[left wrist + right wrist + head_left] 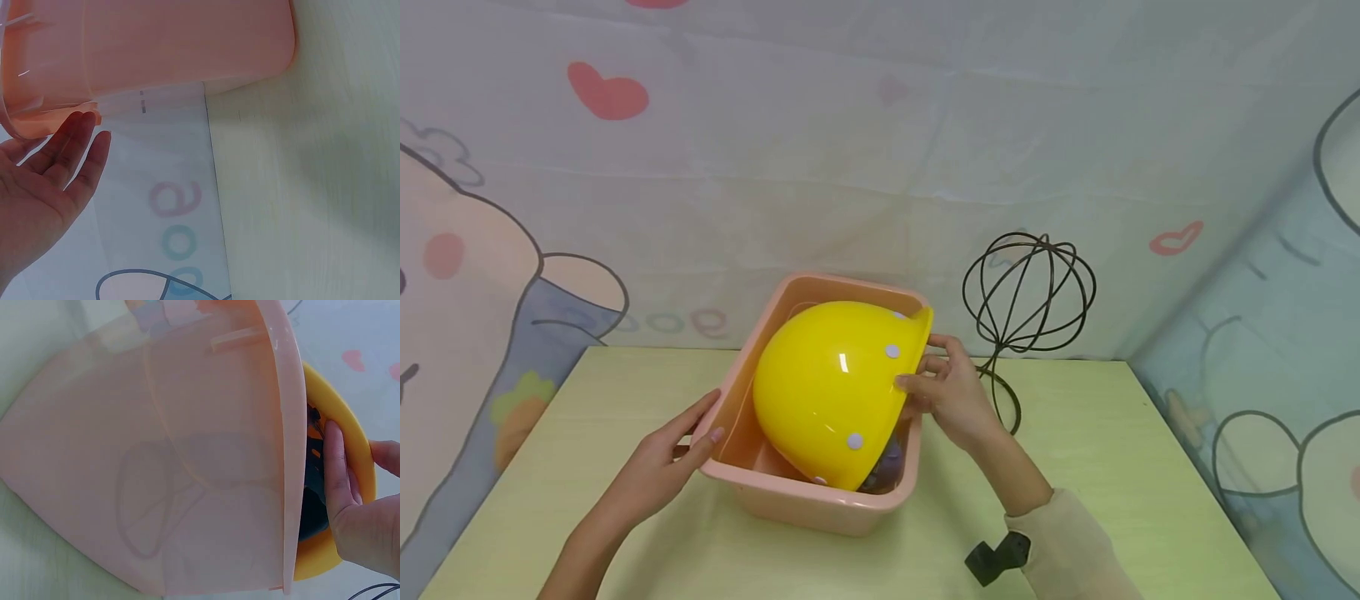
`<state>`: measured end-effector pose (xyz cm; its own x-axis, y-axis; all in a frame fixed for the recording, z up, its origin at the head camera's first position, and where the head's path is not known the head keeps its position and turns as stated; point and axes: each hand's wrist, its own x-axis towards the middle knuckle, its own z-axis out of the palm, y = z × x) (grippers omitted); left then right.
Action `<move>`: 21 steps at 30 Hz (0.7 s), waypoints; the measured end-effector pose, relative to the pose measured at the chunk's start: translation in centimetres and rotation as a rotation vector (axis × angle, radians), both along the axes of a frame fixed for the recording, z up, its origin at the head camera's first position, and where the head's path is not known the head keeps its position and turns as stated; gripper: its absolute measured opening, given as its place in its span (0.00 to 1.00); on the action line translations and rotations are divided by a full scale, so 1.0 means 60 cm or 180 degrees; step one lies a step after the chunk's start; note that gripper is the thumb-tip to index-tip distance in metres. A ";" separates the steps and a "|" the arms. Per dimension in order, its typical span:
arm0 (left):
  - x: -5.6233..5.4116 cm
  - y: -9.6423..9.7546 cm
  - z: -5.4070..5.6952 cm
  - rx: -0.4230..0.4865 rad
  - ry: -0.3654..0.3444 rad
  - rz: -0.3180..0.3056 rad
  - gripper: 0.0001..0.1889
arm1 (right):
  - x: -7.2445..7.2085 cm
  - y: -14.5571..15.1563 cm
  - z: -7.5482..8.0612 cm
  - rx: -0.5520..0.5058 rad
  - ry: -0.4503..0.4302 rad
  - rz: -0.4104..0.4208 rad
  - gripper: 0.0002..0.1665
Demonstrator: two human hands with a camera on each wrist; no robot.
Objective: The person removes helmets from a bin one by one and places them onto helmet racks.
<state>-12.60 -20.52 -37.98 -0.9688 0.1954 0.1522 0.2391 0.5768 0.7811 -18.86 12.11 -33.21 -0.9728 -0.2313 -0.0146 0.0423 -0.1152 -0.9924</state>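
Note:
A yellow hard hat [827, 383] with pale round studs lies tilted on its side within a pink plastic bin [805, 507]. My right hand [958, 400] pinches the hat's brim between thumb and fingers, at the bin's right side. In the right wrist view, the fingers of that hand [369, 525] reach inside the yellow brim [331, 394], beside dark inner straps [312, 512]. My left hand [655, 475] grips the bin's left rim, thumb on top and fingers beneath. The left wrist view shows its fingertips under the rim [90, 115]. Something dark purple [887, 465] is partly hidden under the hat.
A dark wire stand [1000, 343] with a round cage top stands behind my right hand, near the table's back edge. The pale wooden table [1097, 467] meets a printed cloth backdrop [820, 167]. A small black device [997, 557] sits at my right cuff.

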 end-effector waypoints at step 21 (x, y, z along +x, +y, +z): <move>0.001 -0.002 -0.002 0.0024 -0.0071 -0.0008 0.29 | -0.007 -0.001 0.010 0.0143 -0.0149 0.0060 0.32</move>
